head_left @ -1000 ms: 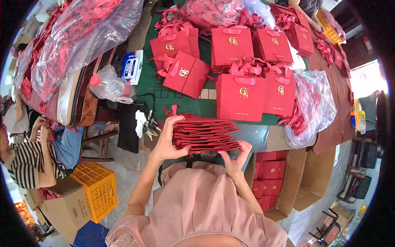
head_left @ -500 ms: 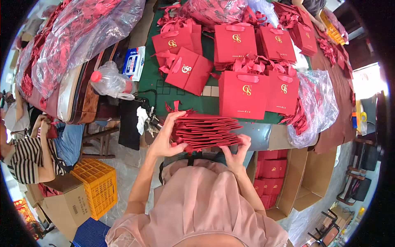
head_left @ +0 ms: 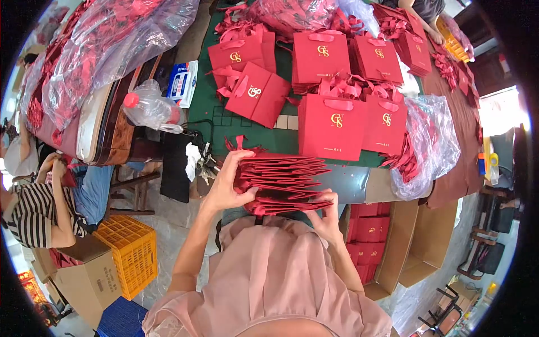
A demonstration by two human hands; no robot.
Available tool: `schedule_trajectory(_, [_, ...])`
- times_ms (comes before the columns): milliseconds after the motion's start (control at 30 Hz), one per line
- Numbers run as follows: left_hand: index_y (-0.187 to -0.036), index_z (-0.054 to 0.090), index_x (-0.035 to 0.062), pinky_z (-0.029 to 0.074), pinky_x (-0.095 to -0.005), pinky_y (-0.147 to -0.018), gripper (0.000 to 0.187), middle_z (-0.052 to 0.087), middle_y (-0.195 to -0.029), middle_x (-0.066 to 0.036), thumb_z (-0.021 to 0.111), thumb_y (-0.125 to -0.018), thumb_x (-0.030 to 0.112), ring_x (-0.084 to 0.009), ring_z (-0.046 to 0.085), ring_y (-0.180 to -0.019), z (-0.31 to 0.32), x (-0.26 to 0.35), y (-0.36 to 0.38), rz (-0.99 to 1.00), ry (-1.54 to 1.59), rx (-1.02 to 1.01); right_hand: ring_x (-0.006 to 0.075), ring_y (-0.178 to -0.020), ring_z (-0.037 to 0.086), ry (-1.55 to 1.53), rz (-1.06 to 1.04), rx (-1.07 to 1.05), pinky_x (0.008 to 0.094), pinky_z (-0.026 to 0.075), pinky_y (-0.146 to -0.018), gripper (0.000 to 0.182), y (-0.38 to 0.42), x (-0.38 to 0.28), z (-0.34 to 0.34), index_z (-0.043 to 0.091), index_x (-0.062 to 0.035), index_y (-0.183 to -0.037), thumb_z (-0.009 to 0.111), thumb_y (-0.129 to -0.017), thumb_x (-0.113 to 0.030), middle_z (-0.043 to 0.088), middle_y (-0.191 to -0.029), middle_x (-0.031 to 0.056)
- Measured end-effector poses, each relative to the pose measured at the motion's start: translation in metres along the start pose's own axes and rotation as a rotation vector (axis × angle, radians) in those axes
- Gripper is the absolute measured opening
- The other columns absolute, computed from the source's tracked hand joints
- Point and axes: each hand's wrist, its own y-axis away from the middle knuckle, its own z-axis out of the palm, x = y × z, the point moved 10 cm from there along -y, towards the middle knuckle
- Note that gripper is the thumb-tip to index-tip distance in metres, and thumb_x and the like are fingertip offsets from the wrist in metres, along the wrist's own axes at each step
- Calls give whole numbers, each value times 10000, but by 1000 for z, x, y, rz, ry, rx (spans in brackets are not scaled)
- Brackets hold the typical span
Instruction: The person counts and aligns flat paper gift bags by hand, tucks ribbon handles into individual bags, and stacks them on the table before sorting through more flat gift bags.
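Note:
A stack of flat red paper gift bags (head_left: 286,175) is held between my two hands above the near table edge, its folded edges facing me. My left hand (head_left: 229,185) grips the stack's left end, thumb below and fingers on top. At the lower right corner, my right hand (head_left: 324,212) pinches the bottom few bags, and a gap shows between them and those above. Beyond my hands, a pile of red bags with gold lettering (head_left: 332,128) lies on the green table, and a loose red bag (head_left: 258,94) rests tilted to its left.
An open cardboard box (head_left: 396,241) holding red bags stands below at right. A clear plastic bag (head_left: 429,140) hangs over the table edge. At left are a plastic bottle (head_left: 147,106), a wipes pack (head_left: 182,84), a yellow crate (head_left: 130,255) and a seated person in stripes (head_left: 39,210).
The lower bags in the stack have separated downward from the rest, opening a gap on the right side. My right hand has moved slightly down with them; my left hand stays in place.

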Motion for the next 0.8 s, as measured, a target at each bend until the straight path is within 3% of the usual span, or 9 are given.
schedule_trajectory(100, [-1360,447,32,405,-394,-1068,783,492,-1300,-171,762,-643,48,-323,505,-1248,1,-4,1,-23,36,-13,200,-957,509,88,-69,25,307,472,-827,509,-1,-1,5,436,-43,-1140,770,-772,69,478,-1016,96])
schedule_trajectory(200, [-1368,441,33,400,-395,-1077,785,483,-1319,-169,763,-653,42,-322,497,-1258,1,-3,1,-53,67,-41,179,-1034,503,-53,56,186,318,439,-976,790,-5,6,3,325,-19,-1406,787,-769,61,424,-1161,70])
schedule_trajectory(333, [-1400,424,35,392,-397,-1087,807,473,-1347,-164,780,-677,51,-315,485,-1274,1,-4,2,-51,70,-69,262,-1092,503,245,-1,209,372,429,-947,607,-16,-13,2,509,-4,-1262,819,-740,-32,488,-1165,154])
schedule_trajectory(467, [-1425,408,33,388,-392,-1086,831,467,-1366,-165,784,-684,54,-312,476,-1286,-1,-2,0,-55,84,-83,283,-1091,507,443,-121,281,375,421,-961,615,-19,-32,0,511,-10,-1236,835,-714,-41,494,-1163,158])
schedule_trajectory(533, [-1436,397,18,368,-388,-1094,773,463,-1373,-170,746,-759,153,-307,465,-1298,-3,5,0,-17,76,-119,298,-1084,518,635,-200,252,377,414,-978,588,-21,-50,5,513,-14,-1198,830,-704,-32,498,-1166,161])
schedule_trajectory(567, [-1436,397,18,368,-388,-1094,773,463,-1373,-170,746,-759,153,-307,465,-1298,-5,2,-1,-16,78,-120,298,-1084,518,637,-200,253,377,414,-978,588,-20,-44,4,513,-14,-1198,830,-704,-32,498,-1166,161])
schedule_trajectory(633, [-1440,393,4,345,-381,-1104,691,457,-1373,-179,656,-850,251,-306,460,-1303,-4,-6,-2,-45,222,-154,298,-1101,517,265,-125,221,381,414,-984,547,-18,-18,3,507,-17,-1179,800,-718,-2,497,-1169,160])
schedule_trajectory(667, [-1429,399,-9,330,-381,-1111,603,451,-1368,-190,556,-918,270,-314,456,-1304,-3,-9,-2,-79,209,-149,295,-1112,519,263,-119,196,379,413,-988,536,-18,-19,4,477,-22,-1178,772,-733,21,499,-1170,162])
schedule_trajectory(800, [-1417,394,-21,331,-384,-1107,554,449,-1357,-204,528,-944,237,-326,456,-1292,1,-13,-3,-89,155,-93,288,-1094,511,84,-59,144,381,408,-987,549,-14,2,6,425,-31,-1192,746,-753,44,487,-1165,166])
